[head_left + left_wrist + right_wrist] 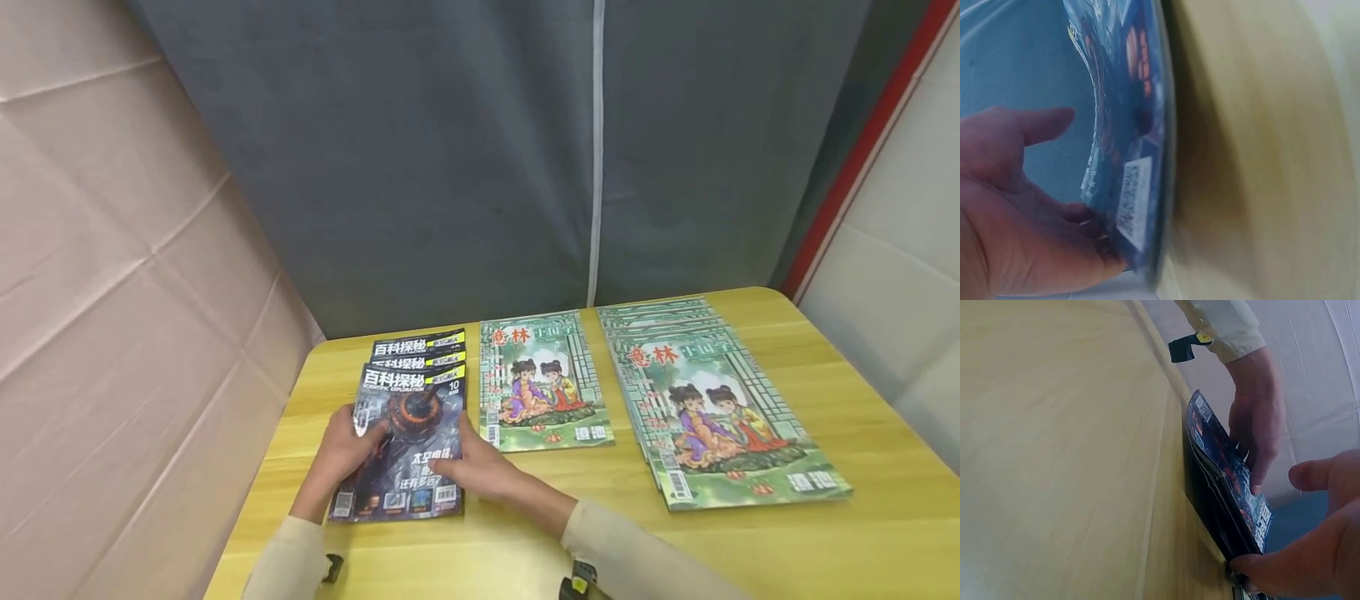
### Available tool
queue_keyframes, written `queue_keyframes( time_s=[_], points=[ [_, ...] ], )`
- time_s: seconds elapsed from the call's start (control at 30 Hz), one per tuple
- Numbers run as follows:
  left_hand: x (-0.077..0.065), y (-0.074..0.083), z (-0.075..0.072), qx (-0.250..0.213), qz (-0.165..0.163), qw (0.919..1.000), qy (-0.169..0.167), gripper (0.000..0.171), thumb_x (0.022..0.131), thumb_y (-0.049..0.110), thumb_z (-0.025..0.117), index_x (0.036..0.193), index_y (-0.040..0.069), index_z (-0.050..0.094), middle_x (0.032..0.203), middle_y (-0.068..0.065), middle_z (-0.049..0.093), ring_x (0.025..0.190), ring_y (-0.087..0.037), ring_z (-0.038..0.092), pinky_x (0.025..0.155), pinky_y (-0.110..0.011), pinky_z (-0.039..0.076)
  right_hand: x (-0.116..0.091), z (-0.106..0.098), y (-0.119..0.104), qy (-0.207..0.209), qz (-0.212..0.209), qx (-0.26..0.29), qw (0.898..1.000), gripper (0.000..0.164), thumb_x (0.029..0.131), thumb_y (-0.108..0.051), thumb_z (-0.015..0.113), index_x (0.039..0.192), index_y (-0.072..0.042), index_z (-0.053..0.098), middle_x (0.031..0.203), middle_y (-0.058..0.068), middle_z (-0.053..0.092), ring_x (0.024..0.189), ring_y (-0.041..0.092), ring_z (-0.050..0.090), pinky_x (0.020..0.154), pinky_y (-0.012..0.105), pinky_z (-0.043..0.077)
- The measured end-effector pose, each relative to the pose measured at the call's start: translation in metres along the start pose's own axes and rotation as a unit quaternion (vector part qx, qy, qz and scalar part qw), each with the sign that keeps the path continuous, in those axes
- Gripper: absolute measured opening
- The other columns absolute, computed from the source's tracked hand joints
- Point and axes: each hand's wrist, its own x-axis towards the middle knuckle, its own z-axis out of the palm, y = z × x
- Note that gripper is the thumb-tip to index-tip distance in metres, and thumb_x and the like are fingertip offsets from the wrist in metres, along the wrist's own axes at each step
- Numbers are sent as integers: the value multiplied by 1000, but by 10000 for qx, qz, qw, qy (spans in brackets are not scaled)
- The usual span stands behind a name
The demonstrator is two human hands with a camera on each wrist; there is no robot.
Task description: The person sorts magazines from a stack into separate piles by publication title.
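Note:
A dark "Scientific Exploration" magazine (420,442) lies topmost on an overlapping pile of the same kind, its lower end a little off the table. At its left edge, my left hand (348,446) holds it, fingers tucked at the side and thumb over the cover. On the opposite edge my right hand (480,462) grips it, thumb above the cover. The left wrist view has the bent magazine (1129,125) beside the left hand (1029,206). In the right wrist view, the right hand's fingers (1260,569) meet the edge; the undersides of the fingers are hidden.
One green magazine (543,383) with two cartoon figures lies right of the dark pile. Farther right is a fanned stack of matching green magazines (720,425). The wooden table (540,542) ends at a grey curtain (450,167), with a pale cloth wall (135,292) on the left.

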Motion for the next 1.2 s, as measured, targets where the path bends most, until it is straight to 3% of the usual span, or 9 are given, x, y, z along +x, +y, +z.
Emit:
queue_keyframes(
  time_s=[0.27,0.3,0.37,0.43,0.53,0.77,1.03,1.13,1.2],
  points=[
    [-5,2,0,764,-375,9959,-321,86,101,41,65,151,-21,33,146,-44,37,130,-54,46,112,-70,45,0,-5,5,-20,-31,-360,9993,110,92,-31,80,169,-1,8,171,26,30,155,47,37,127,62,33],
    [-5,1,-1,869,-363,9950,-345,86,102,42,65,151,-21,34,146,-45,37,132,-56,46,112,-70,45,0,-6,5,-47,-34,-466,9989,110,92,-32,80,169,-1,8,169,28,33,146,49,49,121,60,43],
    [-5,1,-1,1066,-330,9930,-398,85,102,44,65,150,-21,37,148,-46,37,135,-58,44,112,-71,45,1,-8,5,-118,-18,-755,9971,110,92,-34,80,169,-1,8,143,29,63,112,42,73,97,53,61],
    [-6,0,-1,1212,-284,9913,-418,84,101,45,65,148,-21,41,147,-46,38,136,-59,43,110,-71,46,2,-12,5,-210,12,-1027,9945,109,93,-36,79,169,-1,9,101,19,75,70,30,73,65,41,64],
    [-6,-1,0,1302,-255,9902,-436,83,101,45,65,147,-20,42,148,-46,37,137,-59,41,110,-71,46,4,-17,6,-342,3,-1346,9903,107,94,-38,78,169,-3,11,58,-3,49,41,14,48,39,28,45],
    [-8,-1,0,1575,-215,9860,-506,89,99,44,68,148,-23,36,151,-48,32,142,-61,34,115,-70,42,6,-21,7,-458,-59,-1586,9863,102,95,-42,75,169,-4,15,58,-6,47,42,12,45,43,29,45],
    [-7,-1,1,1428,-329,9878,-521,92,95,41,76,151,-20,36,153,-45,30,142,-59,32,115,-69,41,8,-22,3,-398,-34,-1648,9855,105,90,-34,82,168,-1,19,60,-3,50,42,11,42,40,26,41],
    [-7,-2,2,1445,-411,9874,-494,94,95,42,76,152,-20,34,154,-45,28,142,-59,32,116,-69,41,9,-24,-1,-255,-40,-1663,9857,104,88,-36,84,165,2,26,93,14,74,52,13,47,51,33,52],
    [-7,-2,4,1495,-436,9868,-446,96,95,42,76,153,-19,32,155,-44,27,143,-59,32,117,-69,40,9,-27,-4,-195,-36,-1519,9882,102,88,-37,83,164,3,28,126,26,72,68,19,59,66,41,59]
  ],
)
